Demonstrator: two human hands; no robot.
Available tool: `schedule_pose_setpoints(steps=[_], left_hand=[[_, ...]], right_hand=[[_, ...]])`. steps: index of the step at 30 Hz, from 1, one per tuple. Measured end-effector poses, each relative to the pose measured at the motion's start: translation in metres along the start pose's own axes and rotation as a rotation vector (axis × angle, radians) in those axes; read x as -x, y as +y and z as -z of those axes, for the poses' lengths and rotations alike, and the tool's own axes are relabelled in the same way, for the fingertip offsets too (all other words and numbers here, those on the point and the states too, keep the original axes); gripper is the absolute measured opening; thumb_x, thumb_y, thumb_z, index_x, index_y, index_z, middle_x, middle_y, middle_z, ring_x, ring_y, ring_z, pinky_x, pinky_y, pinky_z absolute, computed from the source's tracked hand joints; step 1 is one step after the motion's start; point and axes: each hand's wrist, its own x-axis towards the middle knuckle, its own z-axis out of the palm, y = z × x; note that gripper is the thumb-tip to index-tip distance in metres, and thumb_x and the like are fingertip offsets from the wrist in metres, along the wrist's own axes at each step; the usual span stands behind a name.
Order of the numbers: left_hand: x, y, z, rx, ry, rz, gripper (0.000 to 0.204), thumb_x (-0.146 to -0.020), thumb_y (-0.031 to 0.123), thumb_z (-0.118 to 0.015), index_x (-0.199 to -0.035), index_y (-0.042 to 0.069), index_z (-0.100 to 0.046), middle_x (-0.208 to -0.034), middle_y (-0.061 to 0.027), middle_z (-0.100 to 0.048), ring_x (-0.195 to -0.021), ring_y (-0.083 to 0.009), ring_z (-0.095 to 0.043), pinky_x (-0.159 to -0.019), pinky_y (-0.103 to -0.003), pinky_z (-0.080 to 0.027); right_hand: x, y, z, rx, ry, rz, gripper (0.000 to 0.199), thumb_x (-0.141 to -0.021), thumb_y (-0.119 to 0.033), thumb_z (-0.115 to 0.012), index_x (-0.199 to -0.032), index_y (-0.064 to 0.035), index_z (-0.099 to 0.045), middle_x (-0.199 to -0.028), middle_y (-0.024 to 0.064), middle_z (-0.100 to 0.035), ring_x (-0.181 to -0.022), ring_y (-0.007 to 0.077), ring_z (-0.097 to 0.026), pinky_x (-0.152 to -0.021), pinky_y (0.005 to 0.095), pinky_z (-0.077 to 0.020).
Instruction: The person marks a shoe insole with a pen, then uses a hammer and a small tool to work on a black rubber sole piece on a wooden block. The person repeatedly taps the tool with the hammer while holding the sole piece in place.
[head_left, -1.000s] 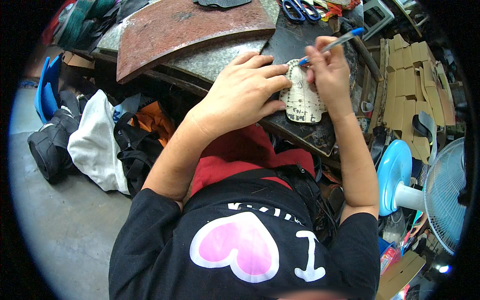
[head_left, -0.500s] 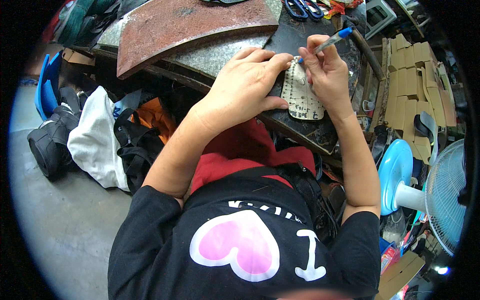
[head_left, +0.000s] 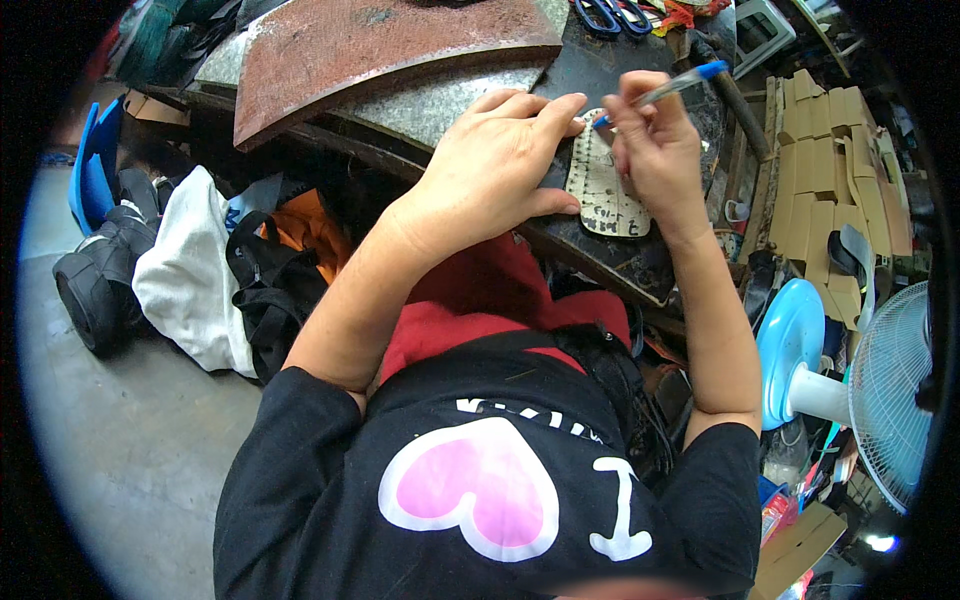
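left hand (head_left: 500, 165) is spread flat pinning the pale sole-shaped template (head_left: 603, 190) on the dark worktop (head_left: 640, 265), right hand (head_left: 655, 150) pinched on a blue pen (head_left: 665, 90) at its top edge. I'd press firm, trace slow

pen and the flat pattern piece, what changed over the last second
Little changed. The right hand keeps its grip on the blue-capped pen, whose tip has crept toward the upper end of the pale pattern piece. The left hand stays pressed flat on the piece's left edge, holding it on the dark bench. Nothing was picked up or let go.
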Motion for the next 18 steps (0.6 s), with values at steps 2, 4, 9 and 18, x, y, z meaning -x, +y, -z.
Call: schedule_pose_setpoints(steps=[2,4,9,18], left_hand=[[-0.0006,0.0006,0.0002,-0.005,-0.009,0.012,0.087,-0.069,0.031,-0.082,-0.140,0.005,-0.037,-0.124,-0.0071,-0.065,-0.117,-0.0310,-0.055,-0.105,-0.042,-0.039],[-0.0002,0.0013,0.0008,-0.011,-0.011,0.021,0.087,-0.069,0.031,-0.081,-0.139,0.005,-0.038,-0.124,-0.0072,-0.065,-0.117,-0.0310,-0.055,-0.105,-0.042,-0.039],[-0.0002,0.0012,0.0011,-0.007,-0.012,0.013,0.086,-0.070,0.031,-0.081,-0.139,0.004,-0.038,-0.124,-0.0073,-0.065,-0.117,-0.0311,-0.055,-0.105,-0.042,-0.039],[0.0006,0.0015,0.0013,0.006,-0.013,0.023,0.085,-0.070,0.032,-0.081,-0.139,0.005,-0.039,-0.124,-0.0072,-0.065,-0.118,-0.0312,-0.055,-0.106,-0.042,-0.038]], right_hand=[[0.0000,-0.0005,-0.0005,0.248,-0.103,0.169,0.014,-0.096,-0.012,-0.064,-0.105,-0.0112,-0.054,-0.069,-0.0028,-0.052,-0.054,0.0040,-0.047,-0.049,0.0183,-0.0388],[0.0003,-0.0010,-0.0014,-0.126,0.037,-0.140,0.013,-0.096,-0.012,-0.064,-0.105,-0.0105,-0.056,-0.069,-0.0033,-0.051,-0.056,0.0040,-0.045,-0.050,0.0199,-0.0380],[0.0007,-0.0024,-0.0038,0.163,-0.079,0.132,0.011,-0.097,-0.013,-0.062,-0.105,-0.0117,-0.054,-0.069,-0.0026,-0.053,-0.050,0.0029,-0.047,-0.044,0.0172,-0.0347],[0.0018,-0.0016,-0.0027,0.118,-0.137,0.098,0.012,-0.098,-0.015,-0.060,-0.108,-0.0122,-0.053,-0.077,-0.0001,-0.058,-0.051,0.0028,-0.044,-0.043,0.0164,-0.0322]])
